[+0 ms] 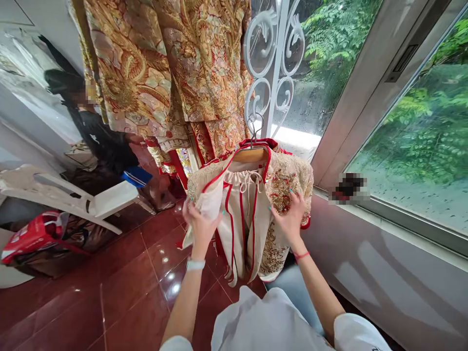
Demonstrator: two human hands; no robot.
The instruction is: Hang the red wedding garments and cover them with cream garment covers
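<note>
The embroidered jacket (280,181) hangs beside the window (409,151), apparently being held open: left hand (204,224) pinching one panel, right hand (292,219) spread against the other, its grip unclear. Moving on calls for gentle, even tension.

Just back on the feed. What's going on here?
A person has both hands on a red-trimmed embroidered jacket on a hanger. The left hand grasps one front panel; the right hand is against the other. The fronts are spread, showing a cream drawstring garment inside. Gold embroidered garments hang behind.
</note>
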